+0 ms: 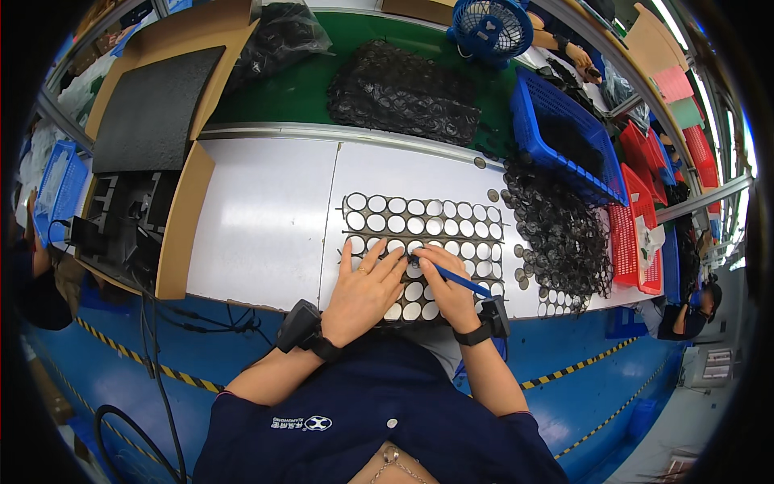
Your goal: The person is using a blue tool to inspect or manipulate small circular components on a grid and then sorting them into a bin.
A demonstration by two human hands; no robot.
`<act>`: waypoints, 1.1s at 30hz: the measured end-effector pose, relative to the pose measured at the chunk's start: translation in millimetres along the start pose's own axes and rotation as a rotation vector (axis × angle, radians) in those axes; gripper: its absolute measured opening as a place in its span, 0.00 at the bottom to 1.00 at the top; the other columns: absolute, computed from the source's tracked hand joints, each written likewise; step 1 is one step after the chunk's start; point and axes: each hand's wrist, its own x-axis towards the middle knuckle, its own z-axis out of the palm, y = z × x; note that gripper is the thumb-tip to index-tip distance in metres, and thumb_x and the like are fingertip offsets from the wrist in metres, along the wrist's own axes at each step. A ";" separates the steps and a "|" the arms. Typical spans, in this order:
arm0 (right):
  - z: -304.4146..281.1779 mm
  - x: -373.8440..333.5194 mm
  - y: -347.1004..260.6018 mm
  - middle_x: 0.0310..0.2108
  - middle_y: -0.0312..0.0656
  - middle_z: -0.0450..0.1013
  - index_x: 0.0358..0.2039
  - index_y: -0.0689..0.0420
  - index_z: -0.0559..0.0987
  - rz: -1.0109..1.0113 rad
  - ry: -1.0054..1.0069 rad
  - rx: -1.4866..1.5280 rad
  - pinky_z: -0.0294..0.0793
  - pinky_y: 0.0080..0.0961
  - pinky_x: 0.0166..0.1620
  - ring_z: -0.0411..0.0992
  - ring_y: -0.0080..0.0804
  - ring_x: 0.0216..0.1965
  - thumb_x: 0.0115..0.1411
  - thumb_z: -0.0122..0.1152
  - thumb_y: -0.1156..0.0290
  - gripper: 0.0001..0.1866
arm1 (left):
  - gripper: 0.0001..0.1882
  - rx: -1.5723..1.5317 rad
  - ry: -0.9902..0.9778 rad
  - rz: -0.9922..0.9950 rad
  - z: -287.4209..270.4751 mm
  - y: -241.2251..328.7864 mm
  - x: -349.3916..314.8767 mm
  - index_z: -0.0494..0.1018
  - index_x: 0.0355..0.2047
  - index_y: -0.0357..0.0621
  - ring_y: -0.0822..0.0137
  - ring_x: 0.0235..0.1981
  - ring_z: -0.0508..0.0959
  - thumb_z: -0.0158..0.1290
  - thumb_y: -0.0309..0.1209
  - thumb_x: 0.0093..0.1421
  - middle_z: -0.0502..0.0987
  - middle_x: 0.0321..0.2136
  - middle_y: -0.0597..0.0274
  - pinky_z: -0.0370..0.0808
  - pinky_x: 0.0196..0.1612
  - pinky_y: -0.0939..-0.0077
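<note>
We have both hands on a white table (258,218), in front of rows of black rings with white middles (426,235). Twelve o'clock points away from us, and the rows sit in the middle of the clock. Our left hand (364,286) lies flat on the rows at about seven o'clock, with its fingers spread and holding nothing. Our right hand (448,294) is at about five o'clock, with thumb and fingers pinched on a thin blue stick (461,278). The stick leans from its tip toward four o'clock. Our two hands are very close at the fingertips, but we cannot tell if they touch. We wear a black band on each wrist.

At three o'clock we see a messy pile of loose black rings (556,234), and past it a red basket (622,242). A blue basket (526,113) is at two o'clock. At twelve o'clock a lumpy black bundle (403,93) lies on a green top (306,97). A blue fan (492,28) stands near one o'clock, and a big brown box (185,230) sits near ten o'clock.
</note>
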 end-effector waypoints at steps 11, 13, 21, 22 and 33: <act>7.4 8.5 -1.1 0.48 0.44 0.78 0.50 0.58 0.80 -0.435 0.007 -0.573 0.63 0.44 0.61 0.72 0.40 0.57 0.62 0.63 0.70 0.15 | 0.21 0.032 -0.028 0.009 -2.2 -0.4 1.3 0.76 0.54 0.45 0.56 0.66 0.64 0.58 0.36 0.62 0.73 0.59 0.63 0.55 0.65 0.31; -1.9 26.4 11.0 0.47 0.47 0.78 0.49 0.59 0.80 -0.390 0.110 -0.533 0.64 0.45 0.61 0.73 0.43 0.56 0.63 0.62 0.71 0.14 | 0.20 0.023 -0.011 0.010 -2.1 -0.1 1.5 0.76 0.54 0.45 0.56 0.66 0.65 0.58 0.36 0.62 0.73 0.59 0.63 0.55 0.65 0.31; -7.5 40.1 20.4 0.42 0.51 0.80 0.47 0.62 0.82 0.103 0.094 0.201 0.76 0.34 0.50 0.78 0.46 0.46 0.68 0.57 0.68 0.13 | 0.21 0.019 -0.107 -0.044 -5.2 -3.1 22.1 0.76 0.54 0.45 0.56 0.63 0.68 0.58 0.36 0.62 0.74 0.58 0.62 0.59 0.64 0.33; -4.8 38.4 21.6 0.43 0.50 0.81 0.47 0.60 0.83 0.119 0.053 0.192 0.74 0.35 0.52 0.77 0.46 0.48 0.68 0.59 0.66 0.13 | 0.21 0.021 -0.034 -0.057 -2.3 -3.6 27.2 0.76 0.55 0.45 0.56 0.63 0.68 0.57 0.36 0.62 0.74 0.58 0.62 0.59 0.64 0.34; 3.7 39.0 17.1 0.46 0.44 0.81 0.45 0.56 0.84 -0.042 -0.003 0.019 0.67 0.38 0.58 0.74 0.42 0.54 0.67 0.59 0.65 0.12 | 0.21 0.124 -0.016 -0.052 7.1 -11.5 30.5 0.75 0.56 0.47 0.57 0.64 0.66 0.55 0.40 0.65 0.73 0.59 0.66 0.57 0.64 0.32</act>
